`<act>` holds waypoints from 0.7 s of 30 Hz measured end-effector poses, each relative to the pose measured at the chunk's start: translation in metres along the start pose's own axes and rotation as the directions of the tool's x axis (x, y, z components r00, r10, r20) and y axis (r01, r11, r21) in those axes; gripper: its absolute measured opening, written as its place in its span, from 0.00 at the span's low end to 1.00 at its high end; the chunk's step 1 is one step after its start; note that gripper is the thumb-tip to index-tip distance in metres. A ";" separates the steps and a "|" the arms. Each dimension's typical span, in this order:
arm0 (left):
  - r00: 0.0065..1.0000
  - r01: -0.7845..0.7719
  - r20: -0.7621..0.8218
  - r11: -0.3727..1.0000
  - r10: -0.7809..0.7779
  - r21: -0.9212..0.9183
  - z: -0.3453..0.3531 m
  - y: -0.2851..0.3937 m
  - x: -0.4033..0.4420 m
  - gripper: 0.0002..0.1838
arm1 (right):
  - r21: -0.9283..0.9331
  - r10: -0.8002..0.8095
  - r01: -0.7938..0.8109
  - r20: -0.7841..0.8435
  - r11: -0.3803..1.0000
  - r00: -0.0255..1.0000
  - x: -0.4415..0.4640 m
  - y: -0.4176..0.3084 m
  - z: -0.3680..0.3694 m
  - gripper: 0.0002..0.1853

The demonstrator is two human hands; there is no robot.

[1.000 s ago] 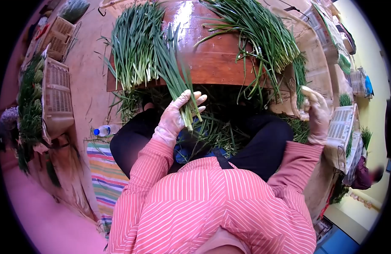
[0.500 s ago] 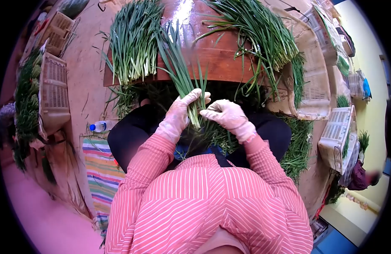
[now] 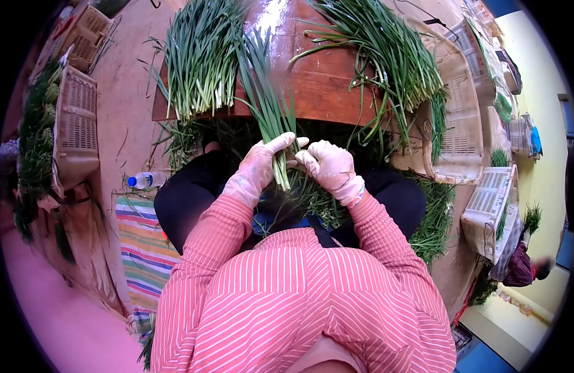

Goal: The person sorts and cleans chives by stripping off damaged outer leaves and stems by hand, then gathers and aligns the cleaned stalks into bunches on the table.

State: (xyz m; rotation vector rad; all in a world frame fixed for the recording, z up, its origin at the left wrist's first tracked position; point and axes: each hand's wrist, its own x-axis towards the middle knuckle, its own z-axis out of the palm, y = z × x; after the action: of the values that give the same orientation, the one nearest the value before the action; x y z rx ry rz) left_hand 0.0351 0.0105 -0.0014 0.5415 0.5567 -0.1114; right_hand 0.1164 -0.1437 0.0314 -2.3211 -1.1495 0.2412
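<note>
A small bunch of green stalks (image 3: 272,115) is held in my gloved left hand (image 3: 254,169), its pale ends pointing down toward my lap and its leaves reaching over the table edge. Beside it, my gloved right hand (image 3: 332,169) is closed, its fingertips at the bunch's right side; what they pinch is too small to make out. A thick pile of the same stalks (image 3: 203,65) lies on the left of the wooden table (image 3: 324,93). Another pile (image 3: 392,59) lies on the right, some stalks hanging over the edge.
Loose greens (image 3: 435,217) lie around my legs. A bottle with a blue cap (image 3: 147,180) stands or lies near a striped mat (image 3: 144,248). Crates (image 3: 75,124) are at the left, others (image 3: 487,202) at the right. Another person (image 3: 523,266) is at the far right.
My right hand has come in from the far right to the bunch and closed beside it. My left hand has kept hold of the bunch throughout.
</note>
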 end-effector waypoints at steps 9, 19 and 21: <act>0.998 0.040 -0.056 0.997 -0.037 0.064 0.005 0.004 -0.008 0.17 | 0.104 0.273 -0.253 -0.414 0.962 0.868 0.010 0.059 -0.019 0.08; 0.994 0.045 -0.094 0.999 -0.046 -0.014 0.005 0.002 -0.010 0.16 | 0.200 0.137 -0.195 0.271 0.960 0.953 -0.008 -0.013 -0.008 0.11; 0.995 0.056 -0.086 0.998 -0.057 -0.015 0.002 0.000 -0.006 0.15 | 0.095 0.001 -0.018 0.173 0.995 0.985 -0.006 -0.012 -0.005 0.10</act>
State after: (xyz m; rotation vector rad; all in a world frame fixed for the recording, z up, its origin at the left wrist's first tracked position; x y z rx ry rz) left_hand 0.0309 0.0098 0.0032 0.5205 0.6568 -0.1383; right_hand 0.1063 -0.1447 0.0417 -2.2568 -1.1826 0.4995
